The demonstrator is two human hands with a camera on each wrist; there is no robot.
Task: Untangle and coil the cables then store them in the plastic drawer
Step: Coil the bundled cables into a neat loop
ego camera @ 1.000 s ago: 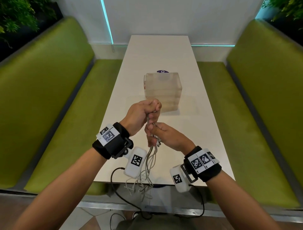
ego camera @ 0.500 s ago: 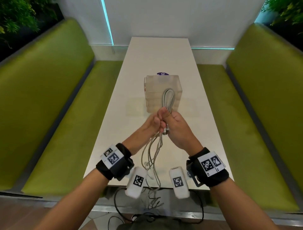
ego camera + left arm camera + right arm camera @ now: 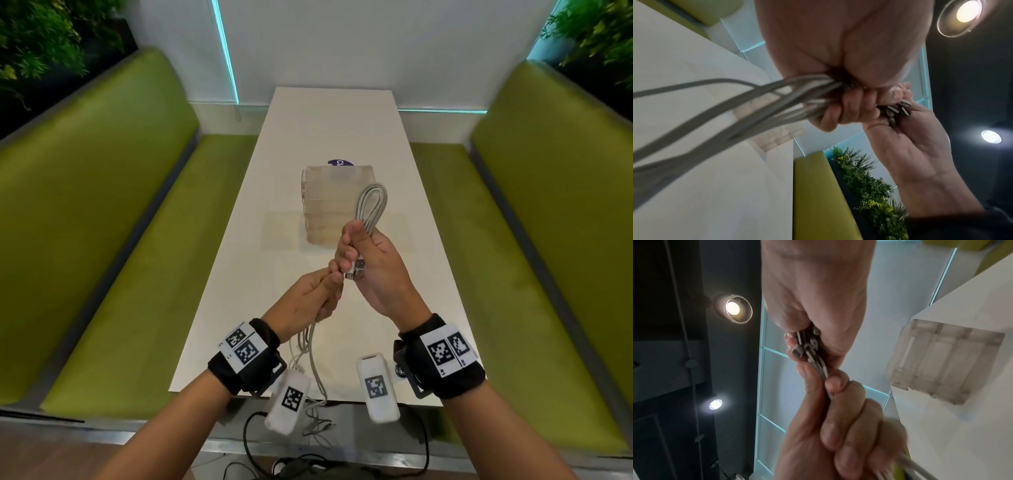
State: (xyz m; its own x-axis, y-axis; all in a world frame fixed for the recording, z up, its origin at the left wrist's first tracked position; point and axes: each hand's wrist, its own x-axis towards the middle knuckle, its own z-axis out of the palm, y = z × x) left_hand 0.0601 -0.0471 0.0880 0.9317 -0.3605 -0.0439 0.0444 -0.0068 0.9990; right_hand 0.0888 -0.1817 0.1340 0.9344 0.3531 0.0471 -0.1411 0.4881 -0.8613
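Pale grey cables (image 3: pixel 371 205) in my grip, silvery plugs (image 3: pixel 354 272) at the ends. Frosted, near-clear drawer (image 3: pixel 337 192) on a white table (image 3: pixel 329 116), a purple sticker (image 3: pixel 339 162) behind it. Lime-green benches (image 3: pixel 102 192) both sides. Black wristbands (image 3: pixel 442 373) with black-and-white checker tags.

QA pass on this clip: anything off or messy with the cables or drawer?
The grey cables are only part coiled: the right hand holds one loop, while the loose tails below the left hand trail over the table edge. The plastic drawer unit looks closed and square.
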